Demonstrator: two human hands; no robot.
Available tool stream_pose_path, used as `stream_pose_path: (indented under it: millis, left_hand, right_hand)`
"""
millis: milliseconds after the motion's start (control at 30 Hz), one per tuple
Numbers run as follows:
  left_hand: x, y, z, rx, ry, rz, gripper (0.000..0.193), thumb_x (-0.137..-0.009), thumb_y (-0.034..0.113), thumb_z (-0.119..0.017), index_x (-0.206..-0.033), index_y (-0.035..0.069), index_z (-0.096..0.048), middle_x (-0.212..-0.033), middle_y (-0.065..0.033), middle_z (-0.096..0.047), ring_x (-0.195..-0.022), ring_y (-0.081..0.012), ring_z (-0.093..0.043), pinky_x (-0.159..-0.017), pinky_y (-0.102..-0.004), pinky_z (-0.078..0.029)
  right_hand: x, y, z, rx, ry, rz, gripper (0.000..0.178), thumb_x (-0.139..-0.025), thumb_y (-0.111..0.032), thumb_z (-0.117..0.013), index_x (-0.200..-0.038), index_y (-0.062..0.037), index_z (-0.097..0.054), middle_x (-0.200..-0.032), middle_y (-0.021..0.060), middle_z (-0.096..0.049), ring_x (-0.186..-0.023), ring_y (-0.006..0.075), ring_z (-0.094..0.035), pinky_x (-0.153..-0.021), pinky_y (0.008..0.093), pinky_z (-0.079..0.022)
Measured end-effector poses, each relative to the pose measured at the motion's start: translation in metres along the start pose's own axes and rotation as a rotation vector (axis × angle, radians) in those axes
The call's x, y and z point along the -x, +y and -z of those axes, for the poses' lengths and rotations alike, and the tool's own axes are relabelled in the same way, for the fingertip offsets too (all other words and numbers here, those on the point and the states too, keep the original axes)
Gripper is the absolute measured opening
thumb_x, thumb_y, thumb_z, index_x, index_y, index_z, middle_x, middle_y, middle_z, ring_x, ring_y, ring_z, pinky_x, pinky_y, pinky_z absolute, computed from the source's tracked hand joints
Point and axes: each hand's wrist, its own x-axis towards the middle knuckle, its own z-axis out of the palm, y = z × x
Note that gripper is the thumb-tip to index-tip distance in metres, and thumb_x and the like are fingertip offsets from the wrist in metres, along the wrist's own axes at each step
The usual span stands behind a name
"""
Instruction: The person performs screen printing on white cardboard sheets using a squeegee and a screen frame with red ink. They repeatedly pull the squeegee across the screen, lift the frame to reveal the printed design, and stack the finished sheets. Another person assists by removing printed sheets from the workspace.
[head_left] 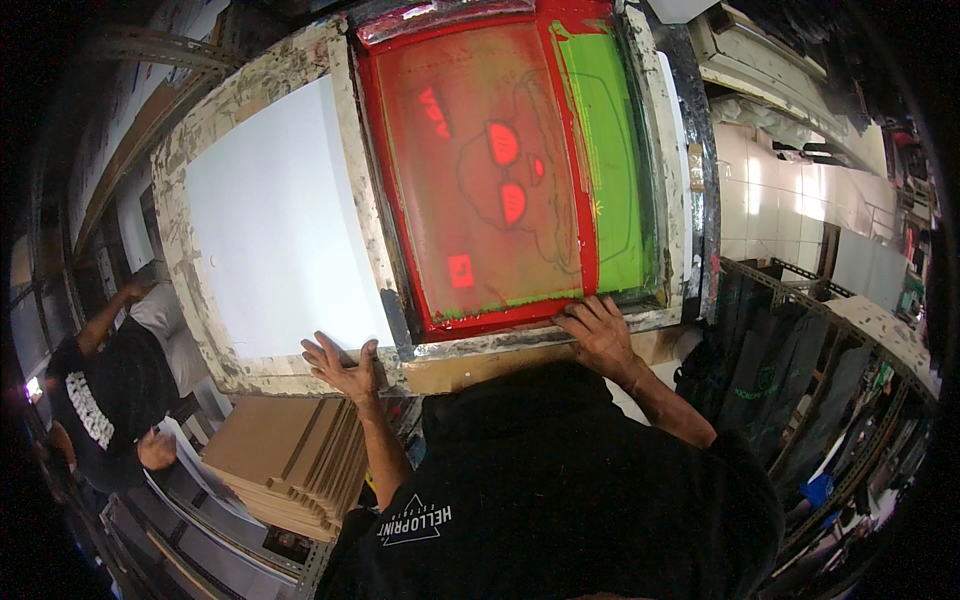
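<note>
My left hand (345,370) rests at the near edge of a large white sheet (270,220), its fingers spread. The sheet lies on a paint-stained board (175,170). To its right is a screen-printing frame (362,160) with a worn, pale border. Its mesh (420,130) is coated with red ink and shows a sunglasses design in brighter red. A green strip (625,160) runs along the mesh's right side. My right hand (600,335) has its fingers curled over the frame's near bar, close to the right corner.
Below my left forearm stands a stack of brown cardboard sheets (270,440). Another person (120,390) in a black shirt works at the far left. Metal racks (800,300) with dark panels stand at right, near a pale tiled floor (765,185).
</note>
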Motion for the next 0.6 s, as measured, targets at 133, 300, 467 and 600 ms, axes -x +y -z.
stream_pose_path:
  millis: [133, 300, 467, 600]
  left_hand:
    - [0.0, 0.002, -0.001, -0.003, -0.017, 0.0, 0.11, -0.065, 0.064, -0.08, -0.151, 0.016, -0.033, -0.16, -0.017, -0.016, -0.147, -0.0414, -0.01, -0.113, -0.066, -0.004]
    - [0.001, 0.002, 0.002, 0.033, 0.018, -0.038, 0.113, -0.065, 0.059, -0.082, -0.152, 0.01, -0.029, -0.16, -0.0189, -0.015, -0.148, -0.0401, -0.01, -0.114, -0.0643, -0.004]
    - [0.005, 0.018, 0.009, 0.177, 0.136, -0.059, 0.118, -0.067, 0.07, -0.074, -0.153, 0.007, -0.024, -0.159, -0.0246, -0.012, -0.148, -0.0407, -0.009, -0.114, -0.0641, -0.005]
    - [0.006, 0.016, 0.012, 0.189, 0.214, -0.196, 0.12, -0.066, 0.083, -0.062, -0.153, 0.009, -0.025, -0.158, -0.0265, -0.011, -0.148, -0.0411, -0.008, -0.114, -0.0643, -0.004]
  right_hand:
    - [-0.002, 0.0, 0.0, -0.011, -0.006, -0.016, 0.062, -0.056, -0.024, -0.085, -0.113, -0.0118, -0.064, -0.107, 0.006, -0.058, -0.104, 0.0272, -0.054, -0.089, 0.0425, -0.043]
    - [-0.001, -0.004, 0.002, -0.028, 0.051, -0.005, 0.055, -0.058, -0.013, -0.078, -0.11, -0.01, -0.064, -0.104, 0.0071, -0.058, -0.102, 0.0271, -0.054, -0.087, 0.0422, -0.043]
    - [-0.002, -0.004, -0.002, -0.005, 0.101, 0.005, 0.053, -0.056, -0.002, -0.075, -0.107, -0.0076, -0.064, -0.104, 0.0091, -0.06, -0.102, 0.0284, -0.055, -0.086, 0.0422, -0.042]
    - [-0.001, -0.007, 0.002, 0.007, 0.071, -0.012, 0.053, -0.062, -0.015, -0.079, -0.111, -0.0081, -0.063, -0.104, 0.0079, -0.059, -0.103, 0.0278, -0.054, -0.086, 0.0424, -0.042]
